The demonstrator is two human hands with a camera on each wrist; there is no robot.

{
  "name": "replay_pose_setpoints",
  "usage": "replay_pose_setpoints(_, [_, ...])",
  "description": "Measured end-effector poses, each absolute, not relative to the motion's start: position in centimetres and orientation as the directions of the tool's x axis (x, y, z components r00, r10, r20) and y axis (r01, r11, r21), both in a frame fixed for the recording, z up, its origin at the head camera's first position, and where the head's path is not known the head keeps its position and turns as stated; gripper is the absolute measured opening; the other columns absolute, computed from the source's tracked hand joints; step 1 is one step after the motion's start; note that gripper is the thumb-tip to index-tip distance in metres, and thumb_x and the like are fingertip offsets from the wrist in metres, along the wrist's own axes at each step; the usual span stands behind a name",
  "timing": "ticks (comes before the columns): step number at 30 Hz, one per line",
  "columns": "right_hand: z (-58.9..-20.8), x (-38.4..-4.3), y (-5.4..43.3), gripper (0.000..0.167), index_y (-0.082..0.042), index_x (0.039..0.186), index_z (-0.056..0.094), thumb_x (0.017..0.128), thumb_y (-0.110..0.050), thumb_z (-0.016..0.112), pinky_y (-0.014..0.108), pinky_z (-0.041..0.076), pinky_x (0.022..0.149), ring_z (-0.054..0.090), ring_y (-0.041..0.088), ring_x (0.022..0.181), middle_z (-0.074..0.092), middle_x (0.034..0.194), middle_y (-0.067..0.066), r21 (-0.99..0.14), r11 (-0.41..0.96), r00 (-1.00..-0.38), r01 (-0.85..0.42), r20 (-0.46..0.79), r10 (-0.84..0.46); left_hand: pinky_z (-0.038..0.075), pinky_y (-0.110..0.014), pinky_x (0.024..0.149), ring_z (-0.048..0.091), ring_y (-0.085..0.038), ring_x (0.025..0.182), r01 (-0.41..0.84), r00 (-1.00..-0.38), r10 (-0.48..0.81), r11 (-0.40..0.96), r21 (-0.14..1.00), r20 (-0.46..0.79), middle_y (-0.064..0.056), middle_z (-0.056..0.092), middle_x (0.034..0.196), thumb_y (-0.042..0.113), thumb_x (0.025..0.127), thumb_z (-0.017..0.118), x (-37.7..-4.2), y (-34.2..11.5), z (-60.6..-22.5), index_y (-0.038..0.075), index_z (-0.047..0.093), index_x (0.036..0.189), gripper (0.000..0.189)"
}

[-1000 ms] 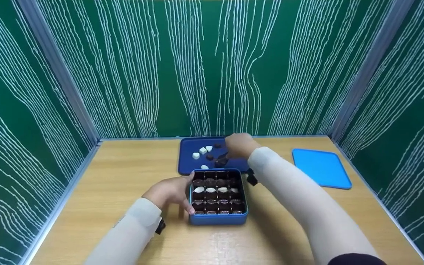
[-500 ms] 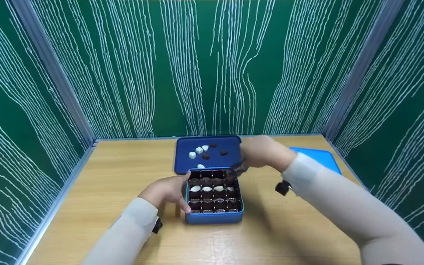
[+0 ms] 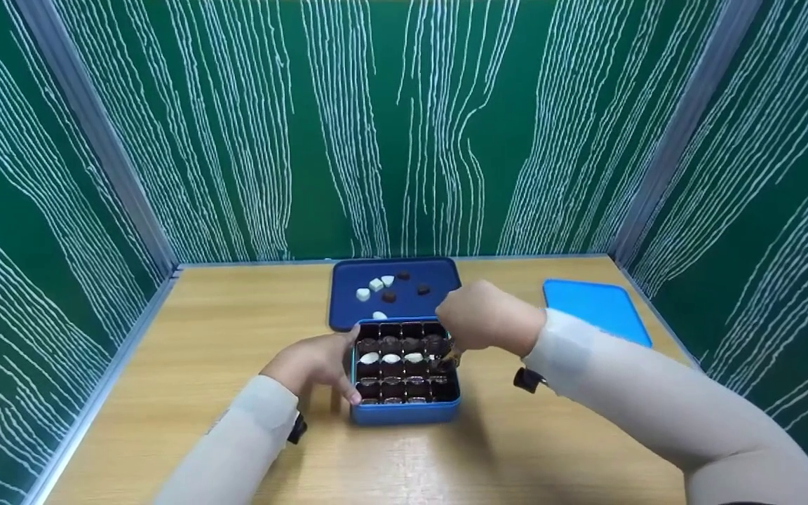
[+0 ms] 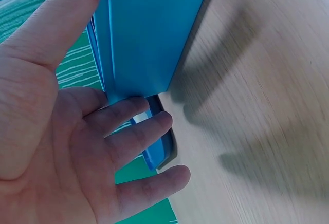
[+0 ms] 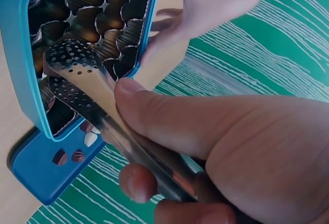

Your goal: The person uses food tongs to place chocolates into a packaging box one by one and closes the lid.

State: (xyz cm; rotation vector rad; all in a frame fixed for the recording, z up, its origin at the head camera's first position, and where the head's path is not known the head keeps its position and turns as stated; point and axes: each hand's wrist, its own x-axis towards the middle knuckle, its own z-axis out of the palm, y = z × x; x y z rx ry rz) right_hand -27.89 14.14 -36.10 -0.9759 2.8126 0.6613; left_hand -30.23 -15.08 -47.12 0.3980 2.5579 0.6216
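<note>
A blue tin (image 3: 405, 414) with a dark divided insert stands on the table, dark and white chocolates (image 3: 391, 358) in its cells. My left hand (image 3: 316, 363) steadies the tin's left side, thumb at the front corner and fingertips at the back corner. In the left wrist view those fingers lie fairly straight and spread. My right hand (image 3: 485, 315) grips metal tongs (image 5: 121, 116) with perforated ends. In the right wrist view the ends reach into the insert, over the right-hand column. Whether a chocolate sits between them cannot be told.
Behind the tin lies a dark blue tray (image 3: 344, 308) with several loose white pieces (image 3: 376, 284) and dark pieces (image 3: 423, 289). A lighter blue lid (image 3: 597, 308) lies at the right. Green walls with white lines enclose the table.
My right hand has brought the tongs from the tray to the tin's right-hand column, then lower and nearer the front. The left hand has stayed at the tin's side.
</note>
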Motion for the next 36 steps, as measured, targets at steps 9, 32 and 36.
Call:
replay_pose_setpoints(9, [-37.2, -27.9, 12.1, 0.054, -0.022, 0.063, 0.055, 0.091, -0.043, 0.096, 0.032, 0.041, 0.046, 0.036, 0.010, 0.056, 0.040, 0.059, -0.009, 0.458, 0.640, -0.780, -0.617, -0.252, -0.573, 0.031, -0.060, 0.142, 0.037, -0.040, 0.171, 0.162, -0.845, 0.383, 0.849, 0.503, -0.373, -0.016, 0.037, 0.184, 0.038, 0.070, 0.108, -30.3, -15.3, -47.2, 0.019, 0.010, 0.184, 0.152])
replay_pose_setpoints(32, [-39.4, -29.6, 9.1, 0.043, -0.020, 0.075, 0.059, 0.097, -0.040, 0.089, 0.033, 0.041, 0.050, 0.038, 0.012, 0.058, 0.041, 0.063, -0.006, 0.517, 0.597, -0.790, -0.613, -0.428, -0.440, 0.031, -0.059, 0.142, 0.037, -0.040, 0.171, 0.185, -0.840, 0.395, 0.853, 0.489, -0.372, -0.016, 0.034, 0.186, 0.039, 0.071, 0.108, -30.5, -15.3, -47.1, 0.018, 0.008, 0.184, 0.152])
replay_pose_setpoints(36, [-37.1, -29.7, 10.5, 0.053, -0.021, 0.069, 0.054, 0.091, -0.048, 0.095, 0.032, 0.044, 0.052, 0.042, 0.011, 0.060, 0.046, 0.065, -0.009, 0.399, 0.669, -0.776, -0.628, -0.390, -0.496, 0.031, -0.059, 0.142, 0.036, -0.040, 0.171, 0.175, -0.838, 0.395, 0.848, 0.500, -0.377, -0.016, 0.033, 0.186, 0.039, 0.070, 0.108, -30.4, -15.4, -47.1, 0.019, 0.008, 0.184, 0.154])
